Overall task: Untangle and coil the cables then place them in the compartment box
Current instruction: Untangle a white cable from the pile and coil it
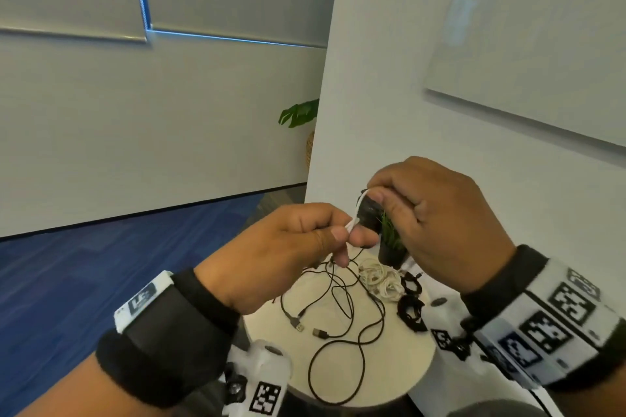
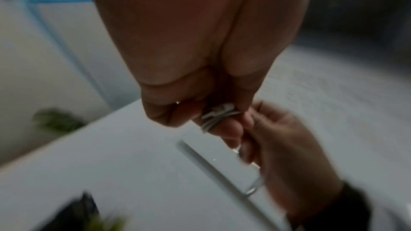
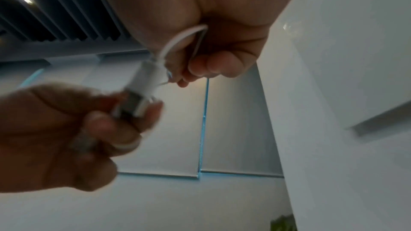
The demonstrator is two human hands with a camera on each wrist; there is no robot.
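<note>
Both hands are raised above a small round table (image 1: 416, 362) with a white cable (image 1: 356, 213) stretched between them. My left hand (image 1: 345, 234) pinches it between thumb and fingers; the left wrist view shows several white turns (image 2: 217, 115) wound round those fingers. My right hand (image 1: 372, 195) pinches the other stretch just above. In the right wrist view a white plug (image 3: 146, 76) with a thin loop of cable (image 3: 182, 41) sits between the two hands. Loose black cables (image 1: 338, 311) lie tangled on the table. No compartment box is plainly in view.
A heap of white cable (image 1: 379, 279) and two black coiled bundles (image 1: 411, 313) lie at the table's right side. A small potted plant (image 1: 393, 247) stands at its far edge, under my right hand. A white wall is close on the right; blue carpet lies on the left.
</note>
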